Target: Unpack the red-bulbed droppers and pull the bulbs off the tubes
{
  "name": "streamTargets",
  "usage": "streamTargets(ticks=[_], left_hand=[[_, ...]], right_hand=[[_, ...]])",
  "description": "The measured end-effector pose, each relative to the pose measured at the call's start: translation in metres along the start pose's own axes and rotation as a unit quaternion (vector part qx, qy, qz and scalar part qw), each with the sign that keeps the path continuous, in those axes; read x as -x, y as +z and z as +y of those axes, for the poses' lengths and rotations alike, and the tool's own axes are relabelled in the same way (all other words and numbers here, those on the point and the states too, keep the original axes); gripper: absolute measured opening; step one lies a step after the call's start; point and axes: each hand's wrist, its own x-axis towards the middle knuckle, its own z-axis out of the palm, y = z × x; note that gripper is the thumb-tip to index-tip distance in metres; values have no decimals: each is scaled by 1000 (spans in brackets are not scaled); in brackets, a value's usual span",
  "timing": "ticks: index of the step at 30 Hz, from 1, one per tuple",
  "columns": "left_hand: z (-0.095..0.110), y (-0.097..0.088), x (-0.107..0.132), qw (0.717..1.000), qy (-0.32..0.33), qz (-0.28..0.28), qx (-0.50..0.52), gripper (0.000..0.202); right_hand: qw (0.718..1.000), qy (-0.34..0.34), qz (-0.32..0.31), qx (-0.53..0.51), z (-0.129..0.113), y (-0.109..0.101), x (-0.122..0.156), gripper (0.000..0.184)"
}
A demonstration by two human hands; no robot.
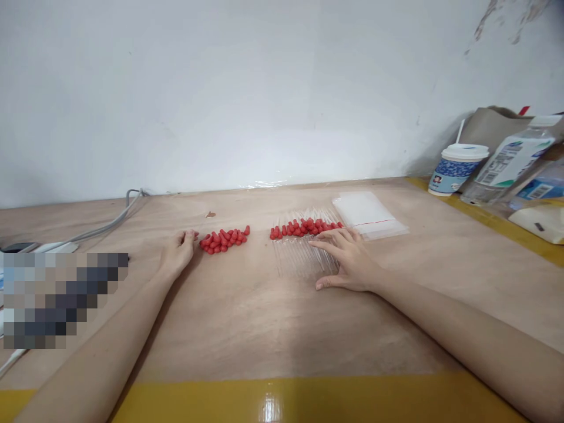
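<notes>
A heap of loose red rubber bulbs (224, 239) lies on the wooden table (247, 317). My left hand (180, 252) rests just left of it, fingers curled loosely, its fingertips touching the nearest bulbs. To the right lies a row of clear glass droppers (299, 249) with red bulbs (306, 227) on their far ends. My right hand (348, 261) lies flat on these droppers with the fingers spread out and the thumb stretched toward me.
A stack of clear zip bags (369, 214) lies just behind my right hand. At the back right stand a paper cup with a straw (456, 168), plastic bottles (506, 161) and a bag. A grey cable (110, 223) runs along the left. Yellow tape (282, 399) edges the table.
</notes>
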Motion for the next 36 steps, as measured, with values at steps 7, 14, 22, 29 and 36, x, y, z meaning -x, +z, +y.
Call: streamTargets(ticks=[7,14,22,29,36], left_hand=[[43,-7,28,958,215,170,-89,25],[107,31,74,917,391,-62,-41,15],[130,81,56,934,319,-88,-135,26],[124,96,57,942,319,-58,-84,20],[108,73,76,944,330,-16,11,12]], right_hand=[[999,35,0,28,1,6,-6,81],[997,62,8,46,-5,10,-13,77],[996,76,44,31,-9,10,-12,76],[992,98,79,14,-11,7,-9,66],[979,111,168,-8,-7,11,-7,61]])
